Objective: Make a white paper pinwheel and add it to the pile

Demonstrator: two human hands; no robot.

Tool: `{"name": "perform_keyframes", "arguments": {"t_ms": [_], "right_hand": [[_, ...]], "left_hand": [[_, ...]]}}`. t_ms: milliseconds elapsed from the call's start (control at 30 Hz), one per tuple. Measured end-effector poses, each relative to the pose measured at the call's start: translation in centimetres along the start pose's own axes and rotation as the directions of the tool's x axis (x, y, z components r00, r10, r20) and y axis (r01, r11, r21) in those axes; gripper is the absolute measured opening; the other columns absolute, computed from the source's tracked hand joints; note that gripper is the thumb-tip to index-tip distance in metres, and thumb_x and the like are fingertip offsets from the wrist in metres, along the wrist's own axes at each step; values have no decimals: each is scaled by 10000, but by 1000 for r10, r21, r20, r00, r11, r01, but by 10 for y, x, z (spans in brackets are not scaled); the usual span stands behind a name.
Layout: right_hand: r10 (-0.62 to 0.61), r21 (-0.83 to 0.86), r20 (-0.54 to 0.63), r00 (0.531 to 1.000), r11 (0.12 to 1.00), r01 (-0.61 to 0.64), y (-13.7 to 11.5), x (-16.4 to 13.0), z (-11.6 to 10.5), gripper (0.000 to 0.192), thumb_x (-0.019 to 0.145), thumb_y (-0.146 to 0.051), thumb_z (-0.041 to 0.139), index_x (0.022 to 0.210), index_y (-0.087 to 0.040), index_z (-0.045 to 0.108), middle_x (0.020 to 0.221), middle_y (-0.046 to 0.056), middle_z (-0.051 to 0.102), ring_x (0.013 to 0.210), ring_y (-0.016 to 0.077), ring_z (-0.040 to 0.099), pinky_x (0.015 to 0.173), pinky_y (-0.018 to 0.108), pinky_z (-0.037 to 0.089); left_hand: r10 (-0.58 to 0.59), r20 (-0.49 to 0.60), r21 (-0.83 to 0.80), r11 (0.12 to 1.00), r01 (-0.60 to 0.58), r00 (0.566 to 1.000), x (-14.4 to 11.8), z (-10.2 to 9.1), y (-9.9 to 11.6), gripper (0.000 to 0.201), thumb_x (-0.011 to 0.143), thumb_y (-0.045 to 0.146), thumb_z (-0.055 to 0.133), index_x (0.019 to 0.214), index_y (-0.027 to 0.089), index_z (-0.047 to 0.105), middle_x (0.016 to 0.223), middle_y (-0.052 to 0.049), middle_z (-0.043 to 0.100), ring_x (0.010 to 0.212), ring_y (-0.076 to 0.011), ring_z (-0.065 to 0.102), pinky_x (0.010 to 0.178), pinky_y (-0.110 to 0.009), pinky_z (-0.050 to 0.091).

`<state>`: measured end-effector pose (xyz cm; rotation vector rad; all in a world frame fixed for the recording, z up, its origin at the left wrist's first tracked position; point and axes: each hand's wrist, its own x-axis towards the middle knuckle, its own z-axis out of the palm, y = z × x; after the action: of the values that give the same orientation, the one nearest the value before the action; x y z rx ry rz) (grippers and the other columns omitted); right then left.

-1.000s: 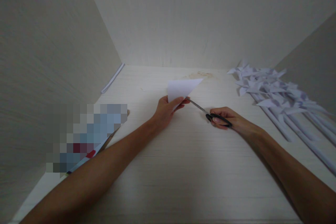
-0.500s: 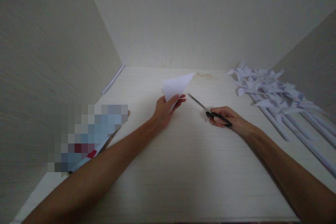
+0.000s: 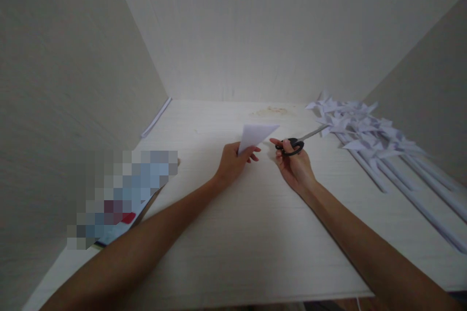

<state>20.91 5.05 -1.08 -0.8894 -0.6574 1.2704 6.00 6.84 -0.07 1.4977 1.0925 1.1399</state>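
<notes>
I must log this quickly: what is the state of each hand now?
Left hand: closed on the folded white paper.
Right hand: closed on the black-handled scissors, blades pointing right.

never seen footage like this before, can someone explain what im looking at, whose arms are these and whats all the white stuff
There is no machine here. The picture comes from a camera worn on a person's head, looking forward and down, so the two bare arms reaching in from the bottom are that person's own.

The left hand pinches a folded white paper triangle and holds it up off the surface. The right hand holds black-handled scissors, blades pointing away to the right, apart from the paper.

They work over a pale wooden table walled in on three sides. On the right lies a row of white paper pinwheels on rolled paper sticks. At the far left edge lies a thin white paper stick. The blurred patch at left is hidden on purpose.
</notes>
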Motion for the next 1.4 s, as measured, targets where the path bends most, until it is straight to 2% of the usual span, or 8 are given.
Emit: {"name": "perform_keyframes", "arguments": {"t_ms": [100, 200, 467, 667, 800, 1000, 1233, 1400], "right_hand": [[36, 24, -6, 999, 999, -35, -2, 4, -3, 323, 570, -405, 728, 684, -179, 526, 790, -9, 652, 456, 12, 493, 407, 99, 462], [75, 90, -31, 997, 993, -72, -5, 6, -4, 346, 531, -415, 746, 658, -165, 544, 673, -25, 621, 447, 16, 502, 408, 93, 467], [81, 115, -82, 993, 991, -72, -6, 3, 0, 247, 505, -193, 781, 608, -161, 558, 548, -54, 551, 436, 22, 496, 405, 88, 474], [95, 123, -96, 991, 989, -83, -5, 3, 0, 234, 533, -224, 758, 616, -147, 554, 538, -49, 561, 415, 24, 505, 388, 91, 464], [81, 139, -108, 991, 988, -65, -5, 4, 1, 233, 506, -163, 761, 618, -133, 559, 530, -54, 567, 418, 22, 515, 399, 81, 464], [95, 156, -103, 990, 985, -78, -6, 4, -1, 204, 546, -207, 747, 615, -134, 570, 526, -37, 588, 405, 33, 523, 395, 94, 472], [121, 181, -86, 989, 978, -103, -6, 5, -3, 119, 591, -122, 686, 603, -128, 568, 510, -28, 592, 399, 39, 523, 401, 101, 474], [133, 215, -28, 991, 969, -124, -5, 7, -5, 71, 624, -86, 616, 590, -126, 568, 571, 5, 630, 432, 43, 540, 438, 101, 484]], "left_hand": [[65, 39, 150, 986, -70, 997, -3, 0, -2, 204, 738, 270, 510, 723, 158, 680, 457, 33, 524, 424, -75, 421, 472, -202, 323], [80, 96, 224, 970, -100, 992, -3, -1, -6, 219, 749, 275, 490, 736, 159, 675, 439, 49, 463, 434, -78, 415, 482, -201, 313], [94, 171, 304, 942, -143, 981, -3, -1, -7, 222, 757, 271, 475, 738, 165, 670, 463, 40, 472, 456, -89, 431, 501, -206, 327], [113, 187, 355, 919, -174, 976, -3, -1, -8, 239, 768, 269, 459, 765, 146, 663, 479, 36, 474, 469, -87, 434, 500, -205, 330], [130, 205, 381, 903, -201, 970, -2, -1, -7, 263, 769, 306, 464, 766, 124, 654, 488, 37, 470, 468, -84, 422, 488, -205, 322], [182, 216, 390, 885, -256, 959, -3, -1, -6, 282, 790, 323, 447, 751, 124, 643, 579, 7, 550, 511, -85, 441, 511, -202, 328], [225, 226, 374, 878, -298, 948, -3, 0, -5, 243, 783, 284, 472, 758, 128, 657, 684, -22, 626, 597, -103, 501, 593, -212, 362], [172, 234, 230, 946, -227, 957, -3, 0, -6, 349, 635, 406, 636, 867, 145, 662, 738, -30, 640, 561, -96, 471, 544, -208, 369]]}}
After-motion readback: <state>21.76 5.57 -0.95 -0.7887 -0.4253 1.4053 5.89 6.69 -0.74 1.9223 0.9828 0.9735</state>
